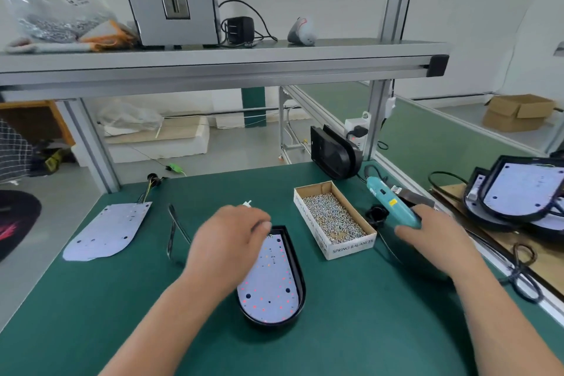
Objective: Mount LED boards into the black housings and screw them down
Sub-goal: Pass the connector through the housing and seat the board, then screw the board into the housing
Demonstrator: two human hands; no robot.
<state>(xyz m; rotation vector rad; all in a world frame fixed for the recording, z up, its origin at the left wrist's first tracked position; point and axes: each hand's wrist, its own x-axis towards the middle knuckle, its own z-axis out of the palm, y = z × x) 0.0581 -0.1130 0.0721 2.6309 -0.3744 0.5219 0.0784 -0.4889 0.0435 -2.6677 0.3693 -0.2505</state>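
A black housing (300, 268) lies at the centre of the green mat with a white LED board (271, 278) seated inside it. My left hand (227, 241) hovers over the board's upper left corner with curled fingers; whether it pinches a screw is not visible. My right hand (433, 232) grips a teal electric screwdriver (390, 201) to the right of the cardboard screw box (334, 218), which is full of small silver screws. A second loose LED board (106, 232) with wires lies at the left of the mat.
Tweezers (175, 232) lie left of my left hand. An upright black housing (332, 152) stands at the back of the mat. Finished housings (518, 192) are stacked at the right. Black cables (523, 276) trail along the right edge. A shelf (213, 61) spans overhead.
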